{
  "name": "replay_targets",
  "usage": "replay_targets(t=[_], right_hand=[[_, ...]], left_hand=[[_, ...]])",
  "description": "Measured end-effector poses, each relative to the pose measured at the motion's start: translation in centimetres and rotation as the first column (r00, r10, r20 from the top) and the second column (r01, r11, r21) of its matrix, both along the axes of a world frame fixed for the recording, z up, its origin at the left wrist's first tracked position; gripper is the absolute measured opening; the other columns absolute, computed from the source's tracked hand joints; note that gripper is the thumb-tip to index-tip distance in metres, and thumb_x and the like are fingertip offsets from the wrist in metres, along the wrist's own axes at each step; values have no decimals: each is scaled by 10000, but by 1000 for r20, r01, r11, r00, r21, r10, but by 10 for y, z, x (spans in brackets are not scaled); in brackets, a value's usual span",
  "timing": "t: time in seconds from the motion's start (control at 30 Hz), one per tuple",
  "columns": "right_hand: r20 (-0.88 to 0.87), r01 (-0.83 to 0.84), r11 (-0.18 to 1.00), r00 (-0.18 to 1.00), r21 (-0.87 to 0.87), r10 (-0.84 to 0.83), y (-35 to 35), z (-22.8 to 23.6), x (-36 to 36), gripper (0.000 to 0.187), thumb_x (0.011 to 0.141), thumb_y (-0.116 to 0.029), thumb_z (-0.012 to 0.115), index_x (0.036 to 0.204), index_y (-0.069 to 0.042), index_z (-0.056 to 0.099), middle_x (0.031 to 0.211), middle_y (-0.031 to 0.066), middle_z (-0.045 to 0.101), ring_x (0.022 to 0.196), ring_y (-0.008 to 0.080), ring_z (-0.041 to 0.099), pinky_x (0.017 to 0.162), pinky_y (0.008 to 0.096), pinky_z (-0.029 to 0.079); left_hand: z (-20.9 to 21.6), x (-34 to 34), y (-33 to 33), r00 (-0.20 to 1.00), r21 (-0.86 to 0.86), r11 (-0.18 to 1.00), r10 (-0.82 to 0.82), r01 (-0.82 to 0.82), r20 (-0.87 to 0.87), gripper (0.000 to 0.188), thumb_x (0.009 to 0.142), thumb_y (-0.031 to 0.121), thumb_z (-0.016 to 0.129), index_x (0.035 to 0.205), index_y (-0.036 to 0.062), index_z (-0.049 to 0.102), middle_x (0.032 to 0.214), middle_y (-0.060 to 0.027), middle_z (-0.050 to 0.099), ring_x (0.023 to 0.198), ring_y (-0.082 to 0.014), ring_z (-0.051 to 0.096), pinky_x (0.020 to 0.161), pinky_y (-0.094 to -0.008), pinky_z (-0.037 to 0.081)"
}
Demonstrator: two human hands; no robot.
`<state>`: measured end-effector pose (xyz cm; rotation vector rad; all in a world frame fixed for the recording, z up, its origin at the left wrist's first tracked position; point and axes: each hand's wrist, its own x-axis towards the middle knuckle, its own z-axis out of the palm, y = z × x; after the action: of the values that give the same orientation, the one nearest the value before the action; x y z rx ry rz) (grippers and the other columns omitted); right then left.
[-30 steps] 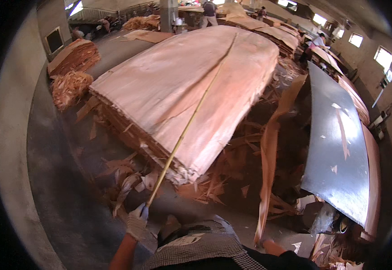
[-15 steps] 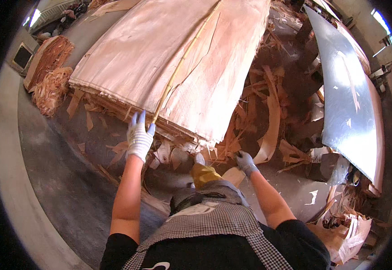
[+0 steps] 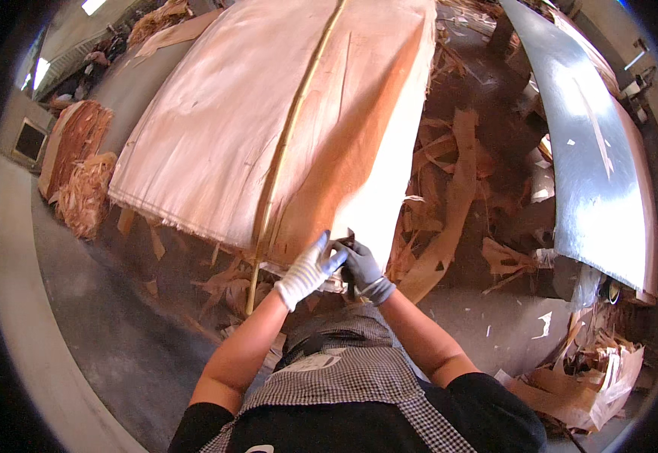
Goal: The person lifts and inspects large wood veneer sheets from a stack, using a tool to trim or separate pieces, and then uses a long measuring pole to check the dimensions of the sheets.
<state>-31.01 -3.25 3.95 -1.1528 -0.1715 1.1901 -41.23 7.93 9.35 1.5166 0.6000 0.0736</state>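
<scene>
A tall stack of thin pinkish wood veneer sheets (image 3: 208,128) lies before me. A long yellow bamboo-like stick (image 3: 291,124) runs lengthwise over it, its near end sticking out past the front edge. My hands meet at the front right of the stack. My left hand (image 3: 310,275), in a white glove with blue-grey fingertips, has curled fingers touching or nearly touching the right. My right hand (image 3: 365,270), grey-gloved, is closed around something dark and narrow, too blurred to name. Beside them the top sheet shows a shaded orange band and a bright right part, as if bowed.
Torn veneer strips (image 3: 450,196) litter the floor right of the stack. A shiny metal-topped table (image 3: 597,166) stands further right, with a scrap heap (image 3: 586,385) near it. Bundled veneer (image 3: 80,143) lies at the left.
My left hand has left the front edge by the stick and moved right. My right hand has come up from low beside the stack to meet it. The stick's near end now juts out further.
</scene>
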Motion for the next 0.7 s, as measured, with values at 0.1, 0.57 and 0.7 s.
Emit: replay_targets(t=[0.1,0.57,0.7], right_hand=[[-74,36,966,997,255,-18,8,14,3,259,929,-214,478,1103,-48,575,776,63,630,499,93,536,415,217,419],[776,-587,753,607,296,169,101,-98,-179,262,821,-111,591,1068,-23,597,988,107,643,894,220,592,813,327,474],[230,-322,938,929,129,288,176,-72,-235,233,815,-35,547,1042,-8,590,975,80,632,877,152,577,783,276,468]], left_hand=[[9,13,45,969,291,957,70,3,-238,463,827,304,647,1162,-1,555,1052,-120,632,909,-200,586,825,-278,472],[9,-113,351,904,-430,825,425,-366,46,279,815,187,627,1041,32,575,978,-58,604,827,-213,586,759,-360,492],[17,-144,403,923,-476,838,364,-268,122,304,832,182,602,1084,20,548,1028,-97,613,926,-243,604,849,-388,499]])
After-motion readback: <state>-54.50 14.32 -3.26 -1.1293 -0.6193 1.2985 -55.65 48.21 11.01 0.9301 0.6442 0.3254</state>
